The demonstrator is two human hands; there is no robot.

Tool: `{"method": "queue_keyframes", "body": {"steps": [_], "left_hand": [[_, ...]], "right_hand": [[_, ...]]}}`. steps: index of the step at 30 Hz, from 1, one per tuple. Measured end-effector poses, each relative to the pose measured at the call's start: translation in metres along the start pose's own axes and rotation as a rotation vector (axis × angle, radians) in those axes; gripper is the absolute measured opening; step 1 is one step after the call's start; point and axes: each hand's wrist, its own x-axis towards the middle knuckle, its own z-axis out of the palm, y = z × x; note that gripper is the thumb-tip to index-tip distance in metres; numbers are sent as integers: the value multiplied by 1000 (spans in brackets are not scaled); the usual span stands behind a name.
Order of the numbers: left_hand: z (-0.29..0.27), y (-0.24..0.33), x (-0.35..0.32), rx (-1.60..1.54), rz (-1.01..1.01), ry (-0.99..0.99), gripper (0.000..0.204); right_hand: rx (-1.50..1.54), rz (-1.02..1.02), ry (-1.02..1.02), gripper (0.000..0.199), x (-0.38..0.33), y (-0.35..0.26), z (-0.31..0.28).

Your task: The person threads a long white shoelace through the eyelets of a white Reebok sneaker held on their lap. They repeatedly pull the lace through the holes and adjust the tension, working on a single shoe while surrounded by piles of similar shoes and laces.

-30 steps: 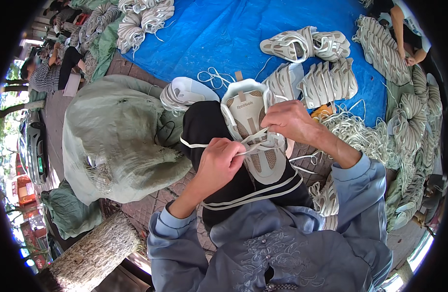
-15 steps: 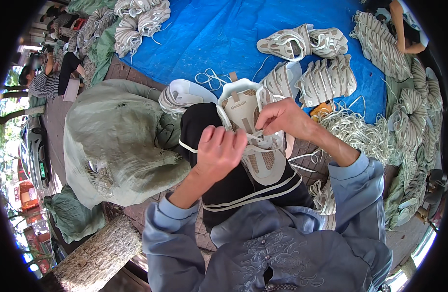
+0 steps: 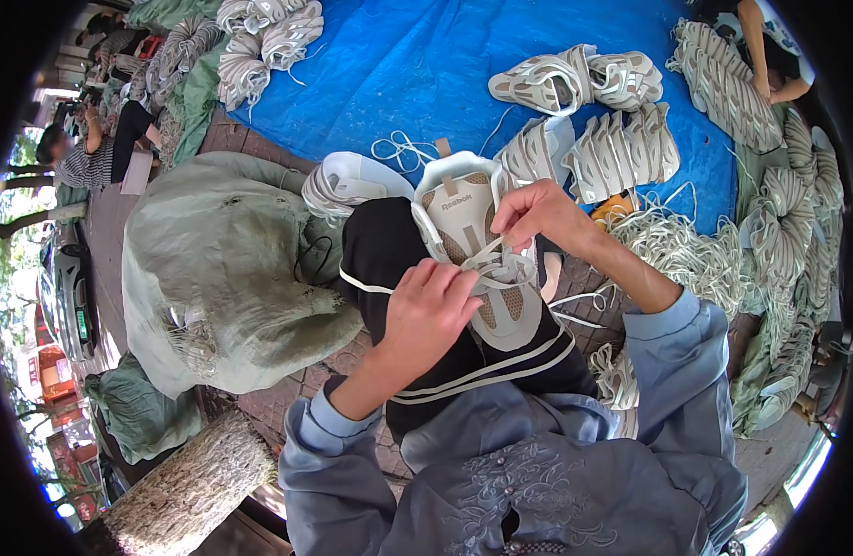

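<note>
A beige and white shoe upper with tan mesh rests on my black-clad lap, its toe toward me and its tongue standing up at the far end. A pale flat shoelace crosses its eyelet rows. My left hand, at the left side of the lacing, has its fingers closed in a pinch on one part of the lace. On the right, a little higher, my right hand pinches the lace too. A short stretch of it runs slanted between both hands. The lower eyelets are partly covered by lace and fingers.
A blue tarp lies ahead, with nested shoe uppers on it. Loose laces pile at the right. A grey-green sack bulges at my left, near a log. Other people sit at the far left and far right.
My left hand has moved slightly right and down, closer to the lacing. My right hand has shifted a little up. A stretch of lace now shows between them.
</note>
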Motion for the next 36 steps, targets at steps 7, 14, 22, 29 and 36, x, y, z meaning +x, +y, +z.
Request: {"method": "queue_keyframes", "body": {"steps": [7,14,22,29,36], "left_hand": [[24,-9,-9,347,179,-47,13],[24,-23,1,417,217,132,21],[41,-21,-12,314,109,180,26],[34,-19,-16,88,-29,169,25],[27,-18,-15,-63,-180,149,12]], "right_hand": [[-77,3,19,15,-4,2,-1],[71,19,42,16,1,-12,-11],[-523,-268,233,8,-16,-52,-73],[-1542,-495,-107,15,-38,-52,-66],[444,-410,-112,24,-13,-30,-58]]}}
